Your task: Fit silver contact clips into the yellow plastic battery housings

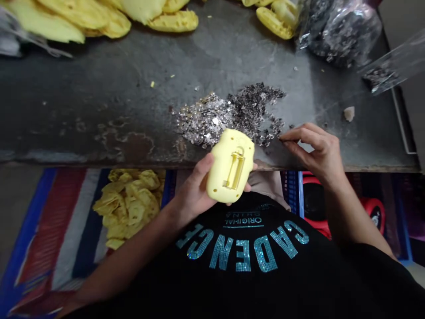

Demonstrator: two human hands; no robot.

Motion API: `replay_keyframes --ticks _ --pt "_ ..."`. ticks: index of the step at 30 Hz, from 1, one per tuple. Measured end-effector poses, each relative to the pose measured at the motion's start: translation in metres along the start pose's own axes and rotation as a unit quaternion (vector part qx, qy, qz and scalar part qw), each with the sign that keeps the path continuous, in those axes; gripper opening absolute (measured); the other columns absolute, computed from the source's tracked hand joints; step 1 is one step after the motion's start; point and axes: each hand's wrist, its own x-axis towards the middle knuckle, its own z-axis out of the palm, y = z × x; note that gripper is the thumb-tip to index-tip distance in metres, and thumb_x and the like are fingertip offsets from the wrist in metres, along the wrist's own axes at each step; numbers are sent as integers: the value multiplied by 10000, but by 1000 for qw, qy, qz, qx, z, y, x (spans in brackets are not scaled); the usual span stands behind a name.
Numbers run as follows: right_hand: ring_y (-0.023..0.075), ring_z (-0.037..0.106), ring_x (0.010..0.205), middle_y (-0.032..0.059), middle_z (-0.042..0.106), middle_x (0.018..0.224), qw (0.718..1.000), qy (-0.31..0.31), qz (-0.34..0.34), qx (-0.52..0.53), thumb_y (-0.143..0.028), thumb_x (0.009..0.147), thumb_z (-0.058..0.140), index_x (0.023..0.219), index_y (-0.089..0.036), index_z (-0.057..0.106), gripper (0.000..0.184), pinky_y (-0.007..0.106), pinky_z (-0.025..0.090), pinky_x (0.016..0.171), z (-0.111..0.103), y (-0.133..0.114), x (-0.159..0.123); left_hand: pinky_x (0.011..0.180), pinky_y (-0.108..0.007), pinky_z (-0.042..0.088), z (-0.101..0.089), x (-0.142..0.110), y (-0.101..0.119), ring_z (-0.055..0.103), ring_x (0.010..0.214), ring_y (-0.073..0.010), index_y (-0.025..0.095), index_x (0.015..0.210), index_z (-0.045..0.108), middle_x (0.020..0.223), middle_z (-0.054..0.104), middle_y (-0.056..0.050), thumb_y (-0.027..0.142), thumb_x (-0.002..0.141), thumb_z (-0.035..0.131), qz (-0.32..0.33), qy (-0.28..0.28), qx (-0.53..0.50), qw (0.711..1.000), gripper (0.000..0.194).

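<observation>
My left hand point(199, 186) grips a pale yellow plastic shell point(215, 177) by its sides, above the table's front edge. The shell's face towards me has a rectangular battery compartment and small holes near its corners. My right hand point(320, 148) is closed in a pinch at the right side of a heap of small dark metal pieces point(252, 106). Whatever lies between its thumb and forefinger is too small to make out. A heap of shinier silver metal pieces point(202, 119) adjoins the dark one, just behind the shell.
More yellow shells point(172, 21) lie along the back of the dark table point(83, 97). Clear bags of metal pieces point(348, 31) stand at the back right. Below the front edge are a pile of yellow shells point(133, 204) and a blue crate point(300, 195) with red-and-black items.
</observation>
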Motion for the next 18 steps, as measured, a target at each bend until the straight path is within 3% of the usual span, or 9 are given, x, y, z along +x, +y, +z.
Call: replay_keyframes --ticks 4,7,14,18 --pt "195 800 986 32 843 1076 993 -46 -71 82 -268 1083 704 1115 -277 820 121 329 611 871 -7 -48 10 437 -204 594 -2 2 -3 865 838 -280 140 1456 695 1247 854 -161 663 1049 661 -16 -60 -38 997 663" --pt "198 791 1010 50 827 1073 986 -82 -102 99 -286 1106 675 1117 -244 806 138 330 620 892 -5 -68 18 447 -218 610 -1 -1 -6 870 841 -289 141 1438 656 1178 850 -143 639 1087 600 -21 -83 -49 995 612" --pt "193 738 1007 58 777 1042 973 -111 -196 47 -289 1125 651 1135 -205 771 147 333 596 893 -1 -80 24 428 -246 622 3 -8 -11 868 800 -309 185 1440 607 1123 848 -130 680 1002 695 -29 -74 -55 995 667" --pt "193 725 981 39 776 1026 969 -145 -201 11 -317 1150 600 1114 -236 759 182 367 591 917 -6 -86 26 415 -244 612 9 -13 -11 863 779 -306 178 1406 646 1130 850 -141 641 968 756 -20 -56 -59 997 647"
